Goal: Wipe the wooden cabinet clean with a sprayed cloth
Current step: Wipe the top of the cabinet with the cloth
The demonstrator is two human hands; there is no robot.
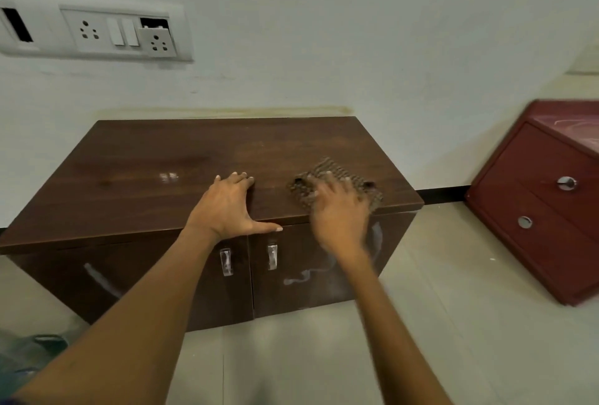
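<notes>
Head camera looks down on the wooden cabinet, a low dark-brown unit standing against a pale wall with a tiled floor in front of it. The left hand lies flat on the top at the middle of the front edge. Its fingers are straight and together, and the thumb is stretched along the lip, so it braces rather than grips. The right hand is blurred. As far as the blur allows, its fingers lie spread over the cloth and press it down instead of bunching it. The cloth is a brownish patterned rag, spread on the right part of the top close to the front edge.

I judge the wiping to be partway through the top surface. The left half looks glossy and carries a bright reflection. A duller, hazy patch shows just behind the cloth, so that area probably needs more passes. Both doors below look untouched: the left door shows a pale streak, and the right door has whitish squiggly smears beside the clear handles. Whether the cloth is damp cannot be told.

A red drawer unit stands well apart on the right.
</notes>
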